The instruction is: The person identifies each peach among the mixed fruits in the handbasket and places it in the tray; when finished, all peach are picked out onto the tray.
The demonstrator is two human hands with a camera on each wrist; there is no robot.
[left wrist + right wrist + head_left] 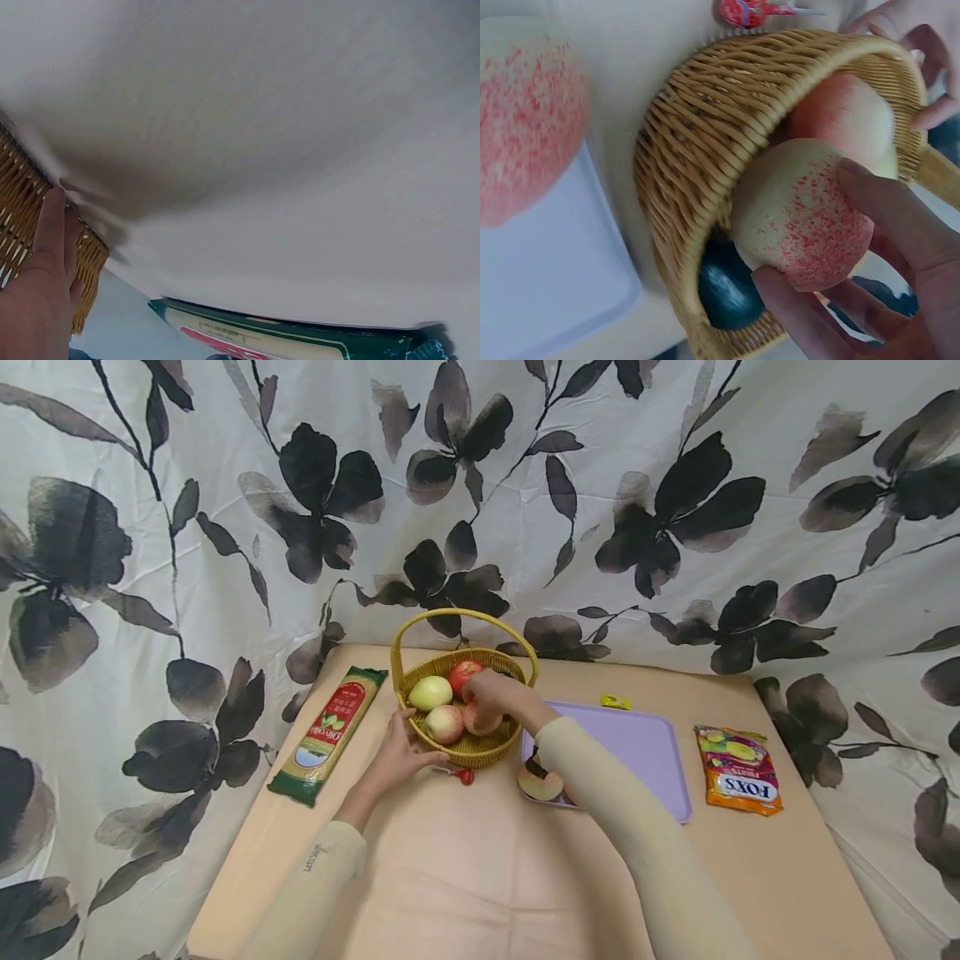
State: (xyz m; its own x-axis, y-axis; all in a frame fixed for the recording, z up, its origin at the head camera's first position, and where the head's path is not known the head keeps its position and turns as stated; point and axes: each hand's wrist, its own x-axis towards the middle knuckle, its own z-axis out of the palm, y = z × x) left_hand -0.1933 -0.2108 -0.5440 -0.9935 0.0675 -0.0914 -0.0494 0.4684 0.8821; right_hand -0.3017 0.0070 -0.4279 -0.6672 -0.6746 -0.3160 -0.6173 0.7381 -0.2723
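- The peach (802, 217) in the right hand (491, 693) is pale cream with a speckled red blush over its lower side; its skin looks matte and whole.
- It sits at the near right inside the wicker basket (480, 747), held just above the rim, with the fingers (900, 217) curled round it from the side and underneath.
- The basket is woven of yellow-brown cane with an arched handle, and stands on the peach-coloured table (465, 868) between a spaghetti packet (330, 735) and a lilac tray (645, 743).
- Inside the basket lie a green-yellow apple (430, 692), a red tomato (462, 673), another pale pink peach (444, 723) and a dark green fruit (727, 289) low against the wall, whose kind I cannot tell.
- The tray holds one more blushed peach (540, 783) at its near left corner, partly hidden by the right sleeve.
- A small red wrapped sweet (466, 776) lies on the table just in front of the basket.
- The left hand (397, 756) rests against the basket's near left wall, fingers lying along the weave and thumb up by the rim, gripping it lightly.
- The right forearm reaches forward across the tray's left edge, wrist bent down into the basket.
- A Fox's candy bag (738, 768) lies right of the tray, and a small yellow packet (615, 701) behind it.
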